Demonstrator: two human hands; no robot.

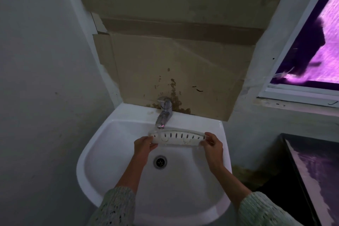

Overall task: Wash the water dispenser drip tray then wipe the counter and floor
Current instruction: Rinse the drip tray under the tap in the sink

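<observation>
A long white drip tray (pixel 178 137) with a row of dark slots is held level over the white sink (pixel 102 152), just under the chrome tap (pixel 164 113). My left hand (pixel 144 146) grips its left end. At the right end, my right hand (pixel 213 146) pinches the tray between thumb and fingers. The round metal drain (pixel 160 162) lies below the tray, between my forearms. I cannot tell whether water runs from the tap.
Stained cardboard (pixel 174 71) covers the wall behind the tap. A window (pixel 315 42) with purple light is at the upper right. A dark glossy surface (pixel 315 176) stands to the right of the sink. A grey wall (pixel 45 97) closes the left side.
</observation>
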